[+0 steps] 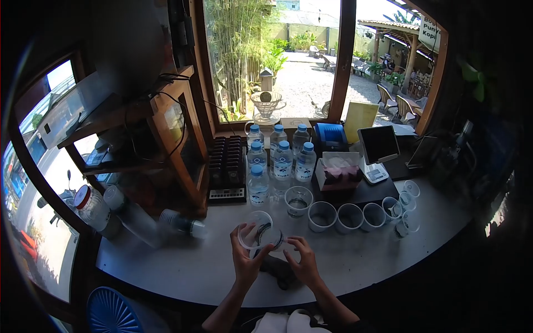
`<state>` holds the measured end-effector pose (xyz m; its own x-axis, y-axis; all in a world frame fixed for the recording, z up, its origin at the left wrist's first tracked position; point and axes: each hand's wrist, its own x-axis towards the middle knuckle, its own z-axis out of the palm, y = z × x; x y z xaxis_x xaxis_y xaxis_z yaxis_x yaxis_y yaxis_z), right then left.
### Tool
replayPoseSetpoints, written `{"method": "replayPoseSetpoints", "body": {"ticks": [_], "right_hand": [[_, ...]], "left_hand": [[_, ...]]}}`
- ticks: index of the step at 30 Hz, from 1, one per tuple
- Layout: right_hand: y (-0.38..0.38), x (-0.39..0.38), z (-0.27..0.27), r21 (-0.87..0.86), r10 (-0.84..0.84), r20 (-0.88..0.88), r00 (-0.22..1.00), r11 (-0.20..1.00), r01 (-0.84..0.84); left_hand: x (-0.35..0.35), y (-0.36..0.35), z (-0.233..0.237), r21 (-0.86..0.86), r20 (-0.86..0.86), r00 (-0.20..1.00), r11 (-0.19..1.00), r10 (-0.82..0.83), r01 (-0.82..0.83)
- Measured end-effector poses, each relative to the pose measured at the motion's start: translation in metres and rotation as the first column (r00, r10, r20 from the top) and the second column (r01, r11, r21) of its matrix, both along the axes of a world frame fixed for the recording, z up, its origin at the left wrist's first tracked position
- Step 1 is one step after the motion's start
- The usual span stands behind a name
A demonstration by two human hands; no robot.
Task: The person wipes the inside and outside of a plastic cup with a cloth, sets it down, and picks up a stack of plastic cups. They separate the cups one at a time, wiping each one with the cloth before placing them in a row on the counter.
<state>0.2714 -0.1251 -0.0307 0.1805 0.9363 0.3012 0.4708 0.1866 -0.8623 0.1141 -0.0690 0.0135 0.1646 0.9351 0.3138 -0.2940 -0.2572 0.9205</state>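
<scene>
seven capped bottles (pixel 282 165), two hands (pixel 247 261)

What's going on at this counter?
Someone is handling a clear plastic cup over the counter. The left hand grips it, while the right hand is open close beside it. More cups stand in a curved line to the right, water bottles are grouped behind, and a dark, crumpled item lies below the hands.

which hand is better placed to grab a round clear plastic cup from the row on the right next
Probably the right hand: it looks open and is nearer the row of cups, while the left hand holds another clear cup
</scene>
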Motion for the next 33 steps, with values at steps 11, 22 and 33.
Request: {"method": "replayPoseSetpoints", "body": {"ticks": [11, 22, 33], "right_hand": [[-0.003, 0.006, 0.001, 0.053, -0.191, 0.052, 0.980, 0.981, 0.188], [0.027, 0.014, -0.030, -0.066, -0.416, 0.087, 0.905, 0.904, 0.422], [-0.001, -0.028, 0.015, -0.185, 0.213, 0.526, 0.823, 0.973, -0.134]], "left_hand": [[0.039, 0.008, -0.022, 0.006, -0.315, 0.944, 0.995, -0.096, 0.103], [0.032, 0.030, -0.055, 0.093, -0.503, 0.864, 0.992, -0.024, 0.082], [-0.093, 0.062, -0.046, 0.313, -0.514, 0.642, 0.821, 0.569, -0.477]]}}
